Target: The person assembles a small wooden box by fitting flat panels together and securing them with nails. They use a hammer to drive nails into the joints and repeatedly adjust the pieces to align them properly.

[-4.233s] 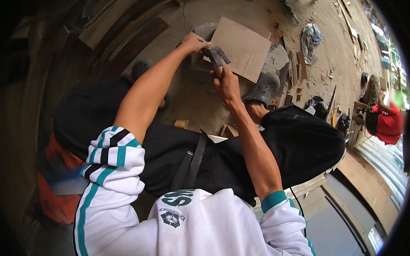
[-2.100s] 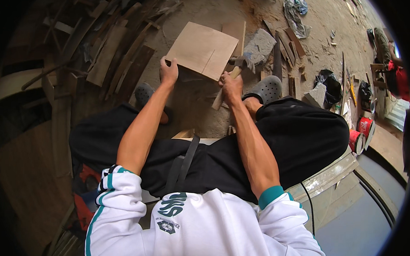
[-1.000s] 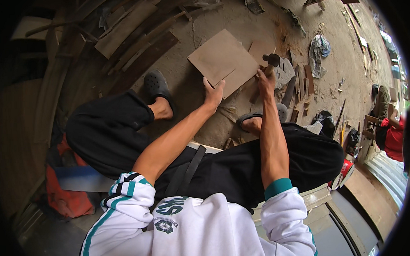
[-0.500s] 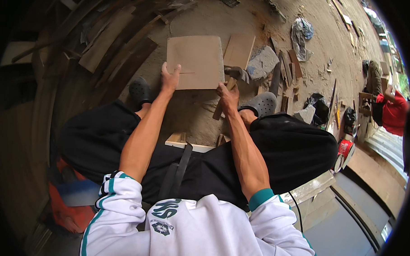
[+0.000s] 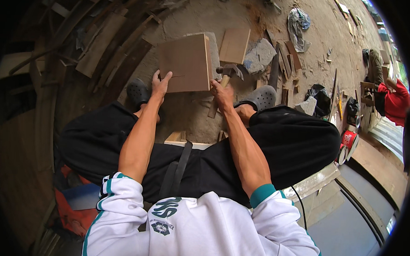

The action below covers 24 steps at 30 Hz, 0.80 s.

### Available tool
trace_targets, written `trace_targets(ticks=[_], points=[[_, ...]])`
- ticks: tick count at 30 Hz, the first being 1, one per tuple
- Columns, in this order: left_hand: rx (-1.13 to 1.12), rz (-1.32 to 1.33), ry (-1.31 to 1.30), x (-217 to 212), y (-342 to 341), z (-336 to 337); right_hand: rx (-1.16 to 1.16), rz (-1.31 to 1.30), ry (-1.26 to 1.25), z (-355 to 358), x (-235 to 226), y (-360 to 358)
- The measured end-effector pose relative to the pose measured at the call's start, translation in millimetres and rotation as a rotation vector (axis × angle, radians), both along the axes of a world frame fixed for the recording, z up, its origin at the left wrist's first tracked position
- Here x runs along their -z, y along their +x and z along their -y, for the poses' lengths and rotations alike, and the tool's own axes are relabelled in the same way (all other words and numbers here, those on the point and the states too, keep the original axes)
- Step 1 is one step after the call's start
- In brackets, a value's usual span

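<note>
A flat, square wooden box (image 5: 182, 61) with a brown face is held up between my hands, tilted so its pale right side edge shows. My left hand (image 5: 161, 85) grips the lower left corner, thumb on the face and fingers partly hidden behind. My right hand (image 5: 223, 95) is closed around the wooden handle of a claw hammer (image 5: 225, 81), the metal head above the fist. Fingers of this same hand also touch the box's lower right edge. Behind the box, a pale grey slab (image 5: 213, 43) partly shows on the ground.
A wooden board (image 5: 235, 44) and a broken concrete chunk (image 5: 260, 57) lie beyond the hammer. Long planks (image 5: 99, 47) are heaped at the left. A handsaw blade (image 5: 274, 71) and wood scraps lie right. A person in red (image 5: 395, 103) is at the far right.
The box has tilted and shifted slightly left, exposing its right side edge and the grey slab behind. Both hands moved left with it; the hammer stays in the right hand.
</note>
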<state>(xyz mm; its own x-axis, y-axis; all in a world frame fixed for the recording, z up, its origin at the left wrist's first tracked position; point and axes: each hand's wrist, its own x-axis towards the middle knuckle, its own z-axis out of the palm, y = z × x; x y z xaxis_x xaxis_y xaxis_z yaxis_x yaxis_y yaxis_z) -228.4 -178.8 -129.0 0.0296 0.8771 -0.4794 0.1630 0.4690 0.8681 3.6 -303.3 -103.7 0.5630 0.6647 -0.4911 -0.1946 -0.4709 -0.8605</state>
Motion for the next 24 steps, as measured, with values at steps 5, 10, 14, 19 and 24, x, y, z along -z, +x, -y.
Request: trace_targets(ticks=[5, 10, 14, 19, 24], points=[[0.071, -0.148, 0.263, -26.5, 25.1, 0.5, -0.008, 0.104, 0.124, -0.2, 6.9, 8.8], [0.121, -0.234, 0.459, -35.7, 41.6, -11.7, 0.043, 0.007, 0.151, -10.6, -2.7, 20.5], [0.286, -0.387, 0.575, -59.7, 56.5, -29.0, 0.091, -0.048, 0.185, -6.6, -18.2, 21.2], [0.549, -0.361, 0.689, -60.1, 65.2, -87.8, 0.132, -0.078, 0.262, -3.6, -37.3, 6.2], [0.778, -0.276, 0.619, -84.3, 93.0, -108.8, 0.254, 0.158, 0.232, 7.9, -19.9, -10.1]])
